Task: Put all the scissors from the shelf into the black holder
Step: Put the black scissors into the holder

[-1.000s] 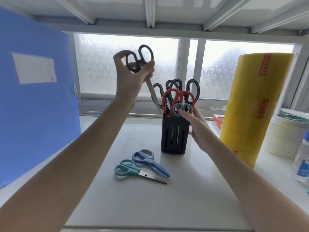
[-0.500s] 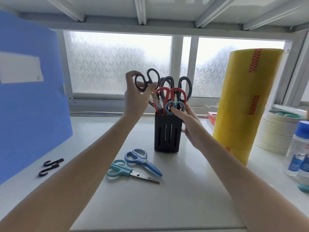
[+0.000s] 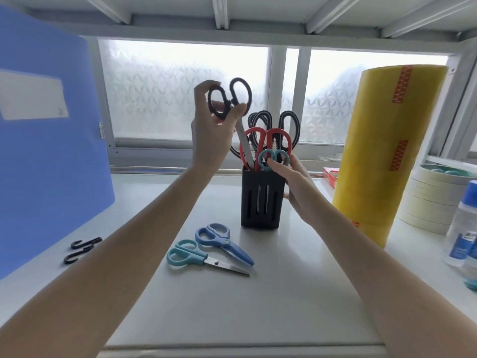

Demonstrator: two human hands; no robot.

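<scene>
A black slotted holder stands mid-shelf with red-handled scissors, black-handled ones and small teal scissors in it. My left hand grips black scissors by the handles, above and left of the holder, blades pointing down into its left side. My right hand wraps the holder's right side, fingertips on the small teal handles. On the shelf in front lie blue scissors and teal scissors.
A blue folder stands at the left, two black hooks beside it. A tall yellow tape stack, white tape rolls, a bottle and a red box crowd the right. A frosted window closes the back.
The black scissors in my left hand dipped toward the holder half a second ago and have since lifted slightly, blades still angled into it. My right hand stays at the holder.
</scene>
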